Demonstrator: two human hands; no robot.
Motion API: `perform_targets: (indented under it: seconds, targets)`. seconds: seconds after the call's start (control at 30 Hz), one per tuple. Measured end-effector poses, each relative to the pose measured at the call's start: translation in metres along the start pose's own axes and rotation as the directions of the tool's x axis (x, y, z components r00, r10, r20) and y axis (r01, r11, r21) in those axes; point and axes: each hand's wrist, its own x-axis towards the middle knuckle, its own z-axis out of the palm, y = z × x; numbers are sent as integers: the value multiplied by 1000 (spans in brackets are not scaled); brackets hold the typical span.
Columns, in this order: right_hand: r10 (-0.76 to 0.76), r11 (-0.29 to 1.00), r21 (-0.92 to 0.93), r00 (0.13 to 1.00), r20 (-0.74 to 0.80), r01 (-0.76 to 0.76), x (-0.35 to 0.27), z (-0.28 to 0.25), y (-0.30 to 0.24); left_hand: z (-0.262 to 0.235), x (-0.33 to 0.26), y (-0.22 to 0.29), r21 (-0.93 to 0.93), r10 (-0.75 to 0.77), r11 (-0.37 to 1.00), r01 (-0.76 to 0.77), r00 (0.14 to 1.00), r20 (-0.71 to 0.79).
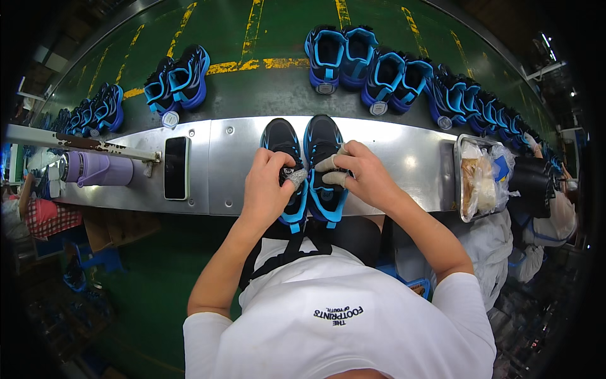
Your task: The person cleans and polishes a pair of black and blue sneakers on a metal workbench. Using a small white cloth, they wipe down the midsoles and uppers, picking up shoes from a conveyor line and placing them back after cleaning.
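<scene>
A: Take the clock as centred on the work, twelve pointing away from the person. Where were the left shoe [282,142] and the right shoe [320,142]?
B: Side by side at the centre, on the metal table [404,164]. Black and blue, toes to twelve, heels with light-blue tabs to six, by the near edge.
A: Left hand [264,180]?
B: Over the left shoe from its nine o'clock side. Fingers curled in close, grey cover on the thumb, tips at the lacing and tongue. Could not tell whether they had hold of anything.
A: And the right hand [363,174]?
B: Over the right shoe from its three o'clock side. Pale covers on several digits; fingers partly bent, a small gap showing above the thumb, tips about the shoe opening. Any grip there, again, could not tell.
A: Other things on the table?
B: Phone [177,167] at nine, face up, screen dark. Purple bottle [113,169] farther out at nine, lying on its side. Tray [459,183] at three, plastic bags [502,170] heaped in it.
A: Beyond?
B: Green belt [271,95] at twelve, yellow lines [233,67] worn. More shoes stood on it: one pair [183,76] at ten, a longer row [385,76] from past twelve round to two.
</scene>
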Motion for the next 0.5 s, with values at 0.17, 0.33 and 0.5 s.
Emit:
perform_targets:
  seconds: [0.17, 0.33, 0.5]
  targets:
    - [80, 979, 172, 986, 147, -105, 5, -19, 3, -2, 8, -13, -143, 89, 987, -67, 984, 153]
    - [113, 993, -35, 993, 38, -111, 8, -4, 24, 8, 13, -14, -206, 32, 979, 9, 980, 195]
    - [41, 987, 146, 990, 138, -61, 8, -26, 38, 18, 17, -6, -112, 48, 993, -37, 994, 96]
